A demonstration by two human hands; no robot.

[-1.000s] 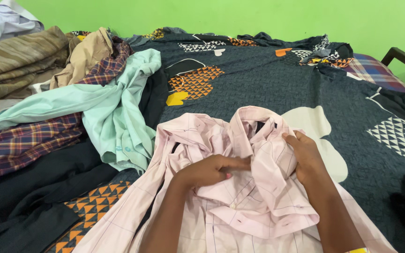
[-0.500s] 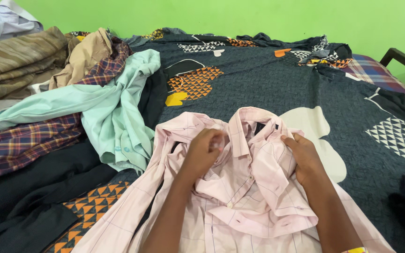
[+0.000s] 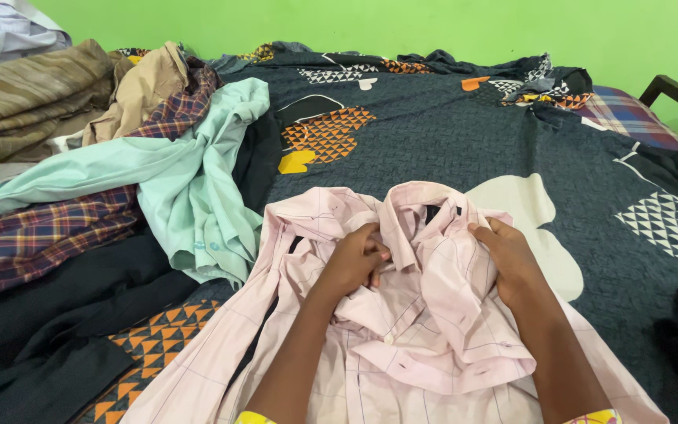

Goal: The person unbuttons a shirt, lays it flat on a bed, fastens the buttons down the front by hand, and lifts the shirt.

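While the pink checked shirt (image 3: 402, 330) lay crumpled on the bed (image 3: 449, 133), front side up w/ the collar (image 3: 425, 216) toward the far edge, both hands were on it near the neck. The left hand (image 3: 355, 263) had its fingers curled shut on a bunch of fabric just left of the collar, close to the button placket. The right hand (image 3: 512, 263) lay on the collar's right side, fingers bent & pressing the cloth; whether it truly pinched the shirt or just pressed on it, I couldn't tell for sure.

Judging by the folds, the shirt was thin woven cotton or sth like it: light, soft, floppy, no stiffness except at collar & placket. It would likely sag & slide if lifted by one spot, so the collar or shoulder seams looked like the best places to take hold, one hand per side. Not fragile, not slippery.

To the left, well apart from the hands, sat a heap of other clothes: a mint green shirt (image 3: 190, 180), a plaid shirt (image 3: 49, 232), a tan garment (image 3: 147, 86), and dark clothes (image 3: 64, 314) nearer the front. The bed's dark patterned cover ran out to the green wall (image 3: 402, 23) behind.
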